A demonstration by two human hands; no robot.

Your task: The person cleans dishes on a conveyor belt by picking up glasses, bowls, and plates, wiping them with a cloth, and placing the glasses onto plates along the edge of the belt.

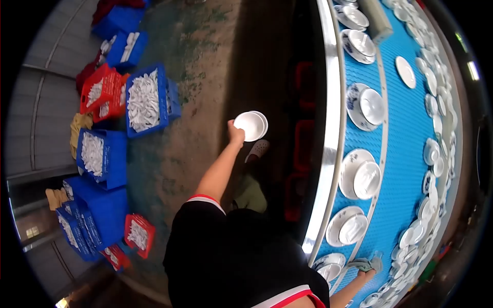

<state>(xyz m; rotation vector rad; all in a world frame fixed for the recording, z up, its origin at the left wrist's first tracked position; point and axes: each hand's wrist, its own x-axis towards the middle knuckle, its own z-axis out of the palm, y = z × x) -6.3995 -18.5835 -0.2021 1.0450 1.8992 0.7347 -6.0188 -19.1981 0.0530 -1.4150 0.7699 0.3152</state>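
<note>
My left hand [236, 134] is closed on the rims of two white bowls [249, 127], nested one in the other and held out over the floor. The bowls tilt so that their insides face me. At the lower right, my right hand [366, 275] reaches over the blue conveyor belt [393, 138], closed on a grey-green cloth [361, 265]. A clear glass [377, 261] shows just beyond the cloth; I cannot tell whether my fingers touch it. Close by on the belt's near strip stands a plate with a bowl [328, 270].
Plates with bowls [354, 174] line the belt's near side, behind a metal edge [328, 128]. Many dishes [431, 97] crowd the far side; one plate [405, 72] lies mid-belt. Blue crates [145, 100] and red crates [138, 235] of white spoons stand on the left.
</note>
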